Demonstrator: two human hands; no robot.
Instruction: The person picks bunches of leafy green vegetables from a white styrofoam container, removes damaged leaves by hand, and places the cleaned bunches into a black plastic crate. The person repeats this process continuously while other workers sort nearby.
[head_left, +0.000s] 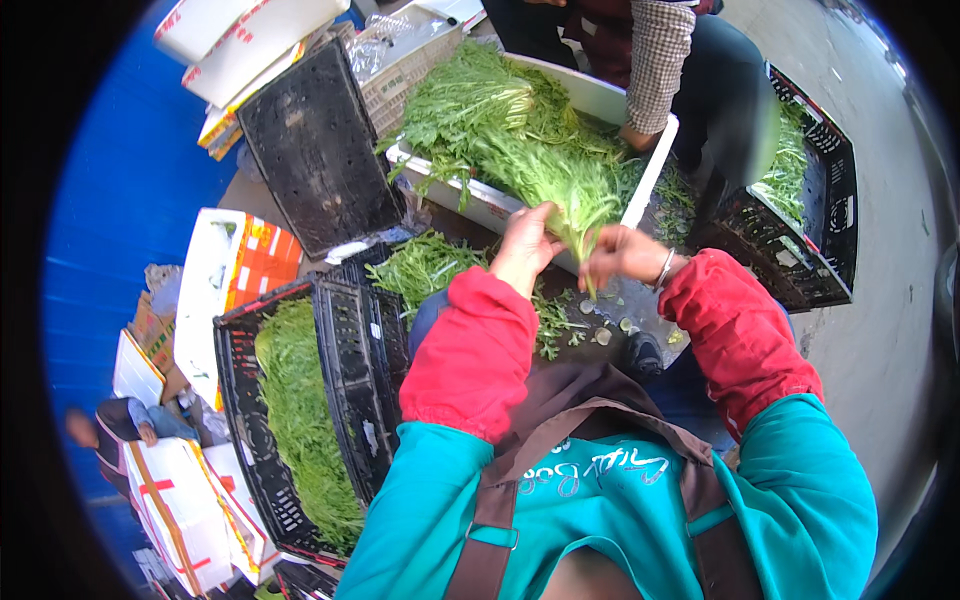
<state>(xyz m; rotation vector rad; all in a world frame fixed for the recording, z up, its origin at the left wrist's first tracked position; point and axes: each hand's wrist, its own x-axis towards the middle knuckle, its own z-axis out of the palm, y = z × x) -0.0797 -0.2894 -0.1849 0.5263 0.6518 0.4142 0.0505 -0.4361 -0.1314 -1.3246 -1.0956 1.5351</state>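
Note:
My left hand (527, 244) grips a head of leafy greens (559, 176) with narrow, jagged leaves, near its pale stalks. The leaves point away from me over a white foam box (637, 199). My right hand (626, 253), with a bracelet at the wrist, pinches the stalks at the root end; its fingertips are partly blurred. More of these greens (469, 94) are heaped in the foam box, some hanging over its near wall. Below my hands, cut root ends (602, 335) and loose leaves (553, 319) lie on the wet ground.
A black plastic crate (349, 390) full of greens stands at my left, with loose greens (427, 266) beyond it. Across the foam box a co-worker's hand (639, 139) reaches inside. Another black crate (844, 195) holds greens at right. Foam boxes (255, 45) are stacked at far left.

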